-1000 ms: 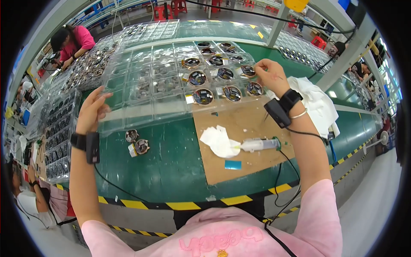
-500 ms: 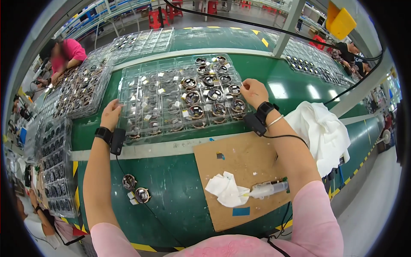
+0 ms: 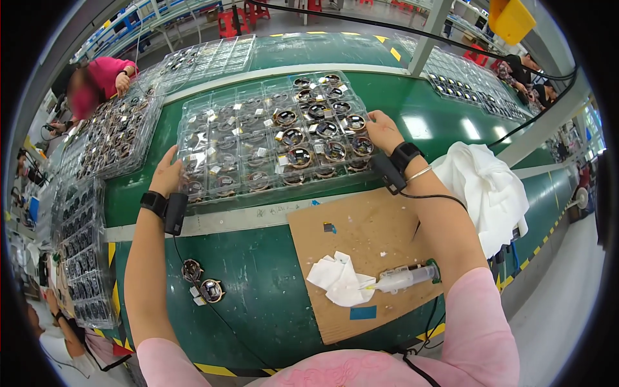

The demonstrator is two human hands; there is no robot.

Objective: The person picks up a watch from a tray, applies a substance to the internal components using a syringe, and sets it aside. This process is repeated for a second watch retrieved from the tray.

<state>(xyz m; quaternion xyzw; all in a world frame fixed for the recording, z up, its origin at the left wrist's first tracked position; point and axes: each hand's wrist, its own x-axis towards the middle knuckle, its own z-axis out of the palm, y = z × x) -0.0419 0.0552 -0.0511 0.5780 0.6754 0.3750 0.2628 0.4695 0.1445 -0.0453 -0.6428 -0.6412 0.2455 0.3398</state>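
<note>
A stack of clear plastic trays (image 3: 271,195) lies across the green bench in front of me. Several round, copper-rimmed electronic assemblies (image 3: 299,157) with small white tags sit in its right-hand compartments. Through the left compartments, similar round parts look fainter, perhaps in a lower tray. My left hand (image 3: 166,174) grips the stack's left edge, its fingertips partly hidden. My right hand (image 3: 385,132) is closed on the right edge, thumb and fingers against the rim. Two loose round assemblies (image 3: 211,291) rest on the bench by my left forearm.
Cardboard (image 3: 322,322) between my forearms carries a crumpled white wipe (image 3: 338,279) and a syringe (image 3: 406,277). White cloth (image 3: 483,193) is bunched beyond my right forearm. More filled trays (image 3: 119,138) stand at left, near a person in pink. Cables hang from my wrist devices.
The tray stack sits slightly higher in view, along with the bench and cardboard. Both hands stay at its edges. The person at left has raised a hand.
</note>
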